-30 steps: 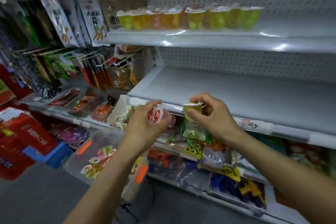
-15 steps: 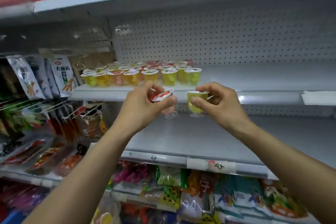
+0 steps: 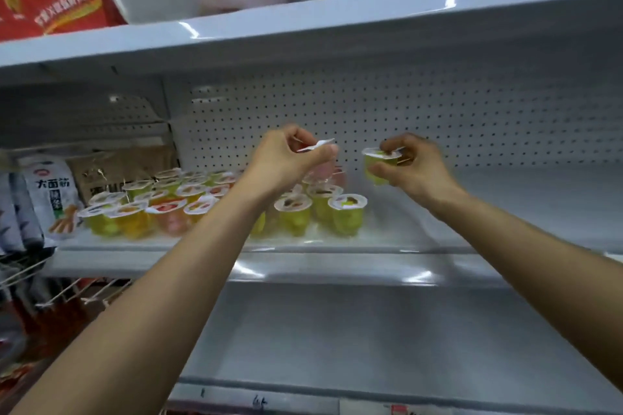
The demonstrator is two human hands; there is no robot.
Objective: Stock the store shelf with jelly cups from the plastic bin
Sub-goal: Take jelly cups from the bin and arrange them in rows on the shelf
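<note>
Mid-placement, both hands loaded.

Pinching a green jelly cup (image 3: 379,167) in right hand (image 3: 414,165): thumb against the lower wall, fingertips curled onto the lid rim. Held just right of the stocked cups (image 3: 215,202), above their lids and clear of the shelf (image 3: 505,205).

Gripping a pink jelly cup (image 3: 320,171) in left hand (image 3: 286,158), directly over the right end of the stocked cups. Fingers curled down round it. Motion blur here, so probably a thumb-and-forefinger pinch at the lid flap, but not certain.

Orientation:
- Holding green jelly cup upright, sealed lid up, narrow base down, long axis near vertical.
- Holding pink jelly cup tipped, lid flap angled up and away from the stocked cups' left end, axis apparently off vertical.

To do the step well:
- Lower green jelly cup straight down onto the bare shelf just right of the stocked cups, base landing flat, touching or just beside the end cup.
- Level pink jelly cup before descent, then seat it next to the stocked cups' right end as well, not on top of their lids.
- Keep wrists above the stocked cups' lids. Judged light and narrow-based, so likely to topple in a chain if brushed.
- Release only once seated, opening fingers upward rather than dragging sideways.
</note>
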